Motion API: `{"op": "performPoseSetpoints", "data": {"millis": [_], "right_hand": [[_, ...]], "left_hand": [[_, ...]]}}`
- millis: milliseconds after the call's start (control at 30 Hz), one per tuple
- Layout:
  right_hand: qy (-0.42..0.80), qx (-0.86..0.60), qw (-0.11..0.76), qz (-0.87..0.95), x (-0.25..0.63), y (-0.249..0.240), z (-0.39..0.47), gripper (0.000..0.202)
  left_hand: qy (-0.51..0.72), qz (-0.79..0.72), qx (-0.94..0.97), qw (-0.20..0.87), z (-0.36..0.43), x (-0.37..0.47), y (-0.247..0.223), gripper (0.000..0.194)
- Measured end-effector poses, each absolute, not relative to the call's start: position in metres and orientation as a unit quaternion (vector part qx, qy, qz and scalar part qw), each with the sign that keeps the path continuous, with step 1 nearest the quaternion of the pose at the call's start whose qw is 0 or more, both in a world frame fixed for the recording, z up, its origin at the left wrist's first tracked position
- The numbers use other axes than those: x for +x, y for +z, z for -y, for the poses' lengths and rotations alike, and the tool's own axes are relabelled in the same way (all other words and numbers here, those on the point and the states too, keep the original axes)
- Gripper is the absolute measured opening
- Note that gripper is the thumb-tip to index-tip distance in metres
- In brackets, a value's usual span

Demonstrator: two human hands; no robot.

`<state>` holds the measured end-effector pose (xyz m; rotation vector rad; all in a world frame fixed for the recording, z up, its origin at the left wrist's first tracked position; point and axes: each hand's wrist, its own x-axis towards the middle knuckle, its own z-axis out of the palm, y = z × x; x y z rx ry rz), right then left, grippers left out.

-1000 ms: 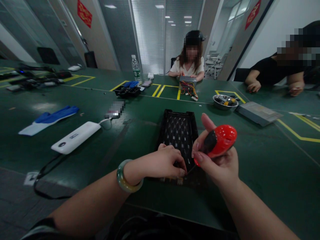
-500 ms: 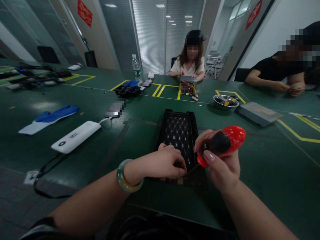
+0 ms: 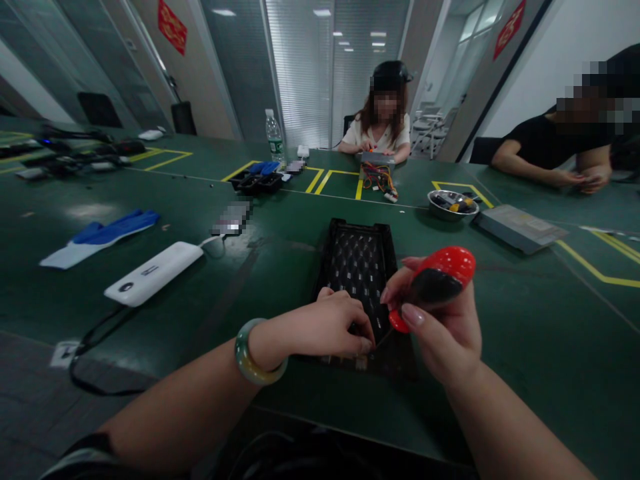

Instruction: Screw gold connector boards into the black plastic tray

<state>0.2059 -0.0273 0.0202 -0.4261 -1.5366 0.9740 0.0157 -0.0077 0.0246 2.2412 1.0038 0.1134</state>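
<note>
My right hand (image 3: 440,333) grips a screwdriver with a fat red and black handle (image 3: 435,283). Its thin shaft slants down to the near end of a black perforated tray-like part (image 3: 360,260) lying on the green table. My left hand (image 3: 333,327), with a green bangle on the wrist, rests on that near end, fingers curled down next to the screwdriver tip. Whether those fingers pinch something is hidden.
A white power bank (image 3: 153,273) with a black cable lies to the left, blue and white gloves (image 3: 97,237) beyond it. A metal bowl (image 3: 450,203) and a grey drive (image 3: 520,228) sit to the right. Two people sit across the table with their own parts.
My right hand has turned the screwdriver handle: the thumb, raised a second ago, now wraps the handle. My left hand has stayed in place on the tray.
</note>
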Motion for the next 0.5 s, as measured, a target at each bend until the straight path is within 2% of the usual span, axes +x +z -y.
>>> {"op": "performPoseSetpoints", "data": {"millis": [100, 267, 500], "right_hand": [[0.432, -0.189, 0.578, 0.666, 0.2076, 0.0220, 0.0271, 0.043], [0.430, -0.191, 0.580, 0.665, 0.2065, 0.0233, 0.0259, 0.060], [0.402, -0.219, 0.586, 0.669, 0.2079, 0.0178, 0.0223, 0.065]], "left_hand": [[0.041, -0.382, 0.861, 0.334, 0.0077, 0.0153, 0.0250, 0.013], [0.034, -0.374, 0.865, 0.334, 0.0070, 0.0147, 0.0239, 0.015], [0.037, -0.371, 0.869, 0.325, 0.0069, 0.0145, 0.0239, 0.017]]}}
